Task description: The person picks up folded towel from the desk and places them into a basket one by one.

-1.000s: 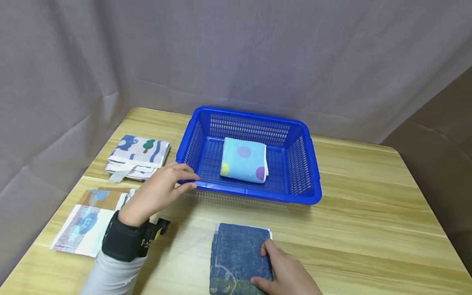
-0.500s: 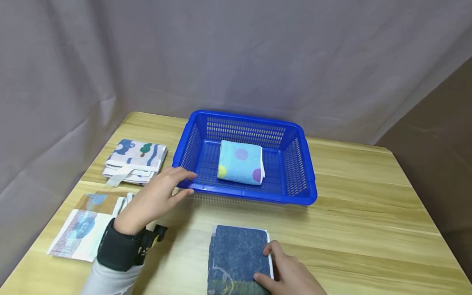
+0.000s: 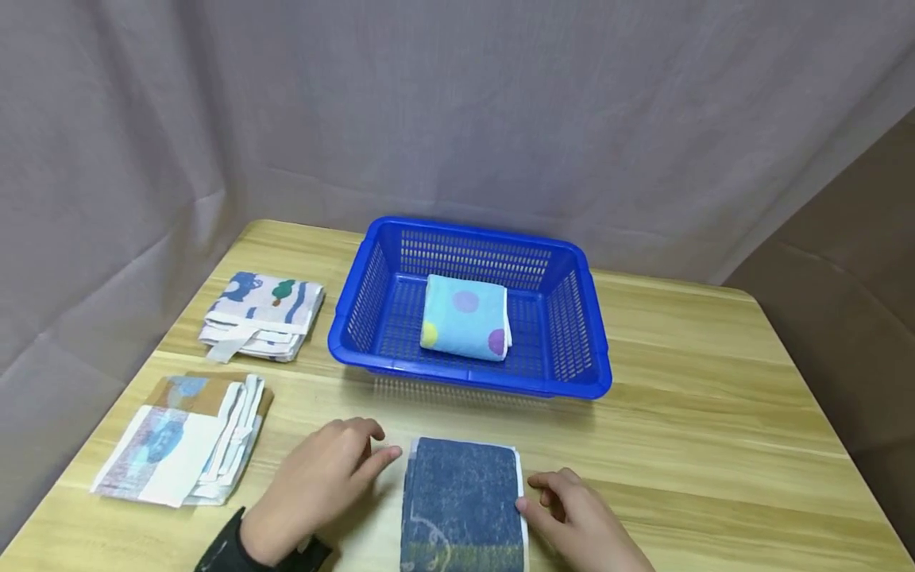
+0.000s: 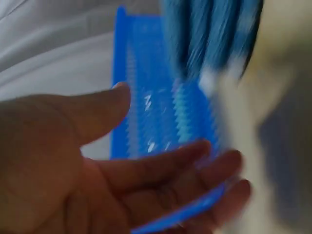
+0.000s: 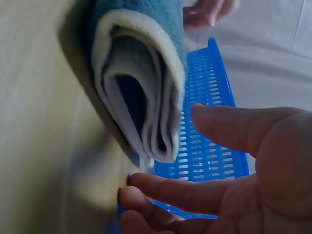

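A folded dark blue towel (image 3: 463,500) lies on the table at the front, its layered, white-edged side facing the right wrist view. To its left my left hand (image 3: 322,477) hovers with fingers loosely bent and nothing in them; thumb and fingers are spread apart in the left wrist view. At the towel's right edge is my right hand (image 3: 586,520), thumb tip by the white border and fingers parted, not gripping it. Behind stands a blue plastic basket (image 3: 465,372), holding a folded light blue towel (image 3: 465,318) with coloured dots.
Two more folded towels lie on the left: a white and blue one with a tree pattern (image 3: 264,310) and a white and brown one (image 3: 179,445). Grey cloth (image 3: 457,111) hangs behind the wooden table (image 3: 686,413).
My left hand has left the basket's front left rim and come down beside the dark blue towel. My right hand has let go of that towel's edge and drawn slightly right.
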The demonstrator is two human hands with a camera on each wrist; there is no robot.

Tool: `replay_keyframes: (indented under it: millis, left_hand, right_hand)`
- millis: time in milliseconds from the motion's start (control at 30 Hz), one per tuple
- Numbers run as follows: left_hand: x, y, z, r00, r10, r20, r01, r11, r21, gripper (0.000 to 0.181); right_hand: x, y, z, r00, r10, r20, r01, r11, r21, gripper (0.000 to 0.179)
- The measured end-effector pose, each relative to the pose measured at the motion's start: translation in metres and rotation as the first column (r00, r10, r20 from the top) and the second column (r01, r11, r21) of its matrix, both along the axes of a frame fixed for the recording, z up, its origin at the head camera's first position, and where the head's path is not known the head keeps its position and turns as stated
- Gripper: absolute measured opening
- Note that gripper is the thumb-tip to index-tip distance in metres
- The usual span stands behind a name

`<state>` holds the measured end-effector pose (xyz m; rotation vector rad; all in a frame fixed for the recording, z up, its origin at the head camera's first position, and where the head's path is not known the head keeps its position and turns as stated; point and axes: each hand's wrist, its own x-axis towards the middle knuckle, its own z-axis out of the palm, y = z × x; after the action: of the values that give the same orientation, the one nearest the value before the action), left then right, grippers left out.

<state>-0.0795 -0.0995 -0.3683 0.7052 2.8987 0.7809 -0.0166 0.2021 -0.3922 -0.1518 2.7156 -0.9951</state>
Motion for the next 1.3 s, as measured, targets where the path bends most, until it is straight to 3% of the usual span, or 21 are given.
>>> replay_keyframes:
  millis: [67, 167, 367, 467, 700, 800, 900, 1000, 1133, 1300]
  left_hand:
    - [0.006, 0.004, -0.007, 0.991, 0.009, 0.131, -0.006, 1.0, -0.023, 0.034]
    - [0.013, 0.01, -0.012, 0.96, -0.005, 0.28, 0.014, 0.999, -0.031, 0.047]
    - [0.019, 0.019, -0.019, 0.907, -0.065, 0.416, 0.061, 0.998, 0.022, 0.048]
    - [0.018, 0.023, -0.021, 0.886, -0.088, 0.455, 0.07, 0.996, 0.057, 0.044]
    - [0.014, 0.026, -0.026, 0.904, -0.097, 0.416, 0.056, 0.992, 0.109, 0.041]
    - [0.012, 0.024, -0.029, 0.899, -0.113, 0.423, 0.052, 0.987, 0.154, 0.041]
    - [0.008, 0.022, -0.03, 0.883, -0.147, 0.446, 0.052, 0.975, 0.218, 0.04]
    - [0.004, 0.019, -0.031, 0.87, -0.171, 0.463, 0.04, 0.959, 0.28, 0.039]
    - [0.003, 0.017, -0.032, 0.856, -0.193, 0.48, 0.002, 0.929, 0.37, 0.036]
    - [0.004, 0.016, -0.031, 0.806, -0.268, 0.528, -0.074, 0.839, 0.539, 0.031]
  right_hand:
    - [-0.001, -0.002, -0.004, 1.0, 0.005, 0.002, -0.005, 1.0, -0.03, 0.042]
    - [-0.004, -0.006, -0.006, 1.0, -0.013, 0.021, 0.014, 0.997, -0.075, 0.036]
    - [-0.005, -0.013, -0.009, 0.999, -0.037, -0.001, 0.036, 0.991, -0.131, 0.026]
    - [-0.007, -0.015, -0.011, 0.999, -0.024, 0.033, 0.029, 0.985, -0.171, 0.03]
    - [-0.008, -0.021, -0.012, 0.987, -0.035, 0.155, 0.063, 0.981, -0.182, 0.043]
    - [-0.007, -0.022, -0.01, 0.984, -0.048, 0.17, 0.083, 0.975, -0.206, 0.042]
    - [-0.006, -0.024, -0.009, 0.981, -0.059, 0.186, 0.106, 0.961, -0.254, 0.041]
    - [-0.006, -0.025, -0.01, 0.974, -0.051, 0.222, 0.128, 0.928, -0.349, 0.039]
    - [-0.006, -0.024, -0.012, 0.956, 0.004, 0.294, 0.156, 0.84, -0.52, 0.029]
    - [-0.005, -0.021, -0.014, 0.922, 0.058, 0.383, 0.219, 0.737, -0.639, 0.057]
